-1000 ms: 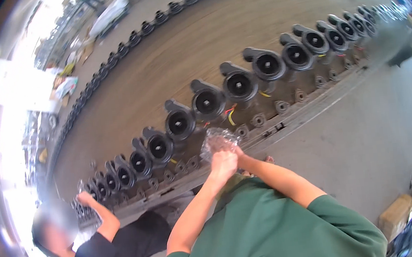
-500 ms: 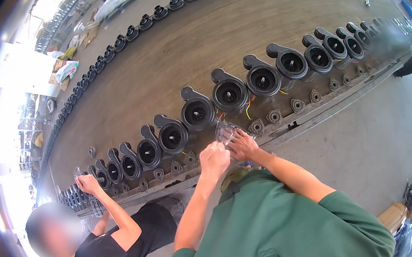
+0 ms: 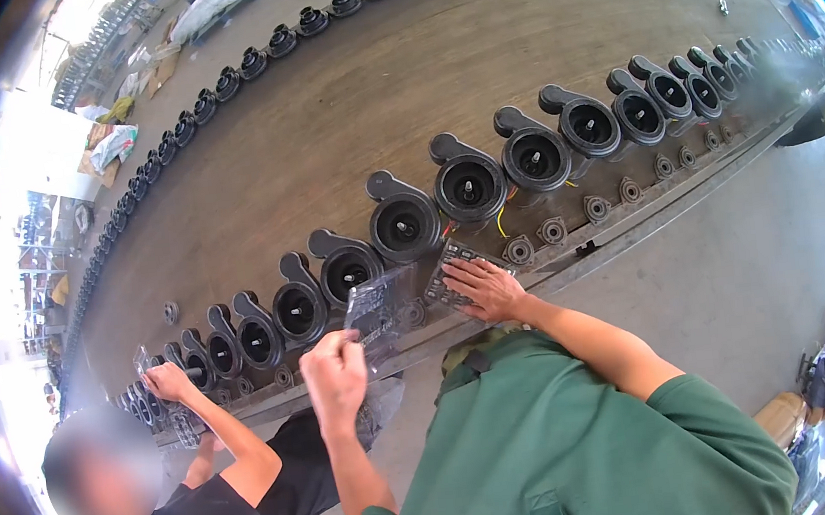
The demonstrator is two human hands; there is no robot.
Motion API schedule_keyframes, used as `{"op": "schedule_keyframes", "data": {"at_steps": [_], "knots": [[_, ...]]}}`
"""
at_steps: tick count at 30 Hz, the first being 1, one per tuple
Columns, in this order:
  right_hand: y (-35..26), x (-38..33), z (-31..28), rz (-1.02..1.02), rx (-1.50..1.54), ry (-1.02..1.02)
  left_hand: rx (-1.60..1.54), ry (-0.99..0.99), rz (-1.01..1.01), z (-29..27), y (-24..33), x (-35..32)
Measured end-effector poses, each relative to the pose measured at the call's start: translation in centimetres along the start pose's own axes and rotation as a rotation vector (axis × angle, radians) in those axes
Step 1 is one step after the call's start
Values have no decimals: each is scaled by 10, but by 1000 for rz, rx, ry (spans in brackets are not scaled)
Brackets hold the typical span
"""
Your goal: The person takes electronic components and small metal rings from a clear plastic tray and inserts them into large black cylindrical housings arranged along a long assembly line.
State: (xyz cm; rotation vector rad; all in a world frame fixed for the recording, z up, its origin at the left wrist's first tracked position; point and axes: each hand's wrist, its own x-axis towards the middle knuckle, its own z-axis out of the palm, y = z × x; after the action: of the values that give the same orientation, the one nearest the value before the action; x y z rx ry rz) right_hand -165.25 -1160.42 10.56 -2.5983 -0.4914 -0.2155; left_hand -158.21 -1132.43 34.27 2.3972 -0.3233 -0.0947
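My left hand (image 3: 335, 374) is closed in a pinch on a clear plastic sheet or bag (image 3: 379, 319) with dark print on it, which stands up from the hand beside the table's near edge. Flat and with fingers stretched out, my right hand (image 3: 486, 288) rests on a dark rectangular piece (image 3: 438, 283) patterned with small pale shapes; its exact kind I cannot make out. Just beyond both hands stands a black round blower-like housing (image 3: 403, 226) with a metal shaft in its middle. A small grey ring-shaped part (image 3: 518, 249) lies right of my right hand.
Several more black housings (image 3: 536, 157) line the near side of the long brown table (image 3: 298, 129); smaller black parts (image 3: 312, 21) line its far side. A metal rail (image 3: 588, 249) edges the table. Close on my left, a co-worker in black (image 3: 230, 483) holds clear plastic (image 3: 144, 361).
My left hand has moved left and toward me, drawing the clear plastic away from my right hand. The dark piece under my right hand now shows more plainly.
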Motion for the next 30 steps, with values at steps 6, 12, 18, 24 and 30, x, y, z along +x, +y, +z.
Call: {"op": "schedule_keyframes", "data": {"at_steps": [6, 12, 18, 24, 30], "knots": [[-10, -16, -35, 215, 35, 175, -912, 65, -287, -33, 10, 34], [-17, -20, -24, 351, -47, 154, -1300, -90, -393, 19, 11, 101], [-15, -1, -10, 503, -23, 101, -1059, -333, -338, 99, 13, 39], [-24, 28, -11, 430, -385, -354, -1145, -544, -928, 217, -51, -15], [-15, 36, -23, 423, -305, -359, -1142, -422, -932, 250, -70, -14]]}}
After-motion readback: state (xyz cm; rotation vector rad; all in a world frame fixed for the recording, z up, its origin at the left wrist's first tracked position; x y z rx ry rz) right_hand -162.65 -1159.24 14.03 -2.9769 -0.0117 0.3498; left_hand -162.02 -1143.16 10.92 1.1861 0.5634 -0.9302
